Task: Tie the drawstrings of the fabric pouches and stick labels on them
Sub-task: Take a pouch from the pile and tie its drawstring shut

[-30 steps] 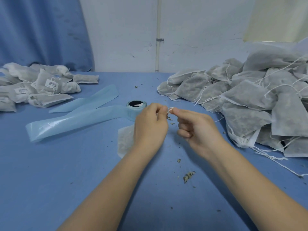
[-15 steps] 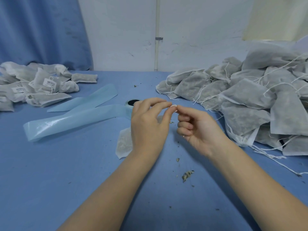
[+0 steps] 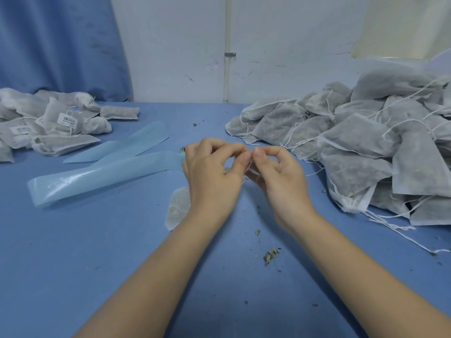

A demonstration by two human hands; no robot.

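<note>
A small white fabric pouch [image 3: 177, 209] lies on the blue table, mostly hidden under my left hand [image 3: 212, 176]. Both hands hover over it at the table's middle, fingertips nearly touching. My left thumb and forefinger are curled together, pinching the pouch's thin white drawstring. My right hand [image 3: 275, 174] pinches the drawstring [image 3: 249, 167] from the other side; only a short bit of string shows between the fingers. The label roll [image 3: 181, 150] is almost wholly hidden behind my left hand.
A large heap of untied pouches [image 3: 353, 145] with loose strings fills the right side. Tied, labelled pouches [image 3: 56, 125] are piled at the back left. Long pale-blue backing strips [image 3: 105, 169] trail left from the roll. Herb crumbs [image 3: 271, 254] dot the table.
Both hands have drawn closer and curled more tightly around the drawstring. My left hand now covers the label roll, which showed a second ago.
</note>
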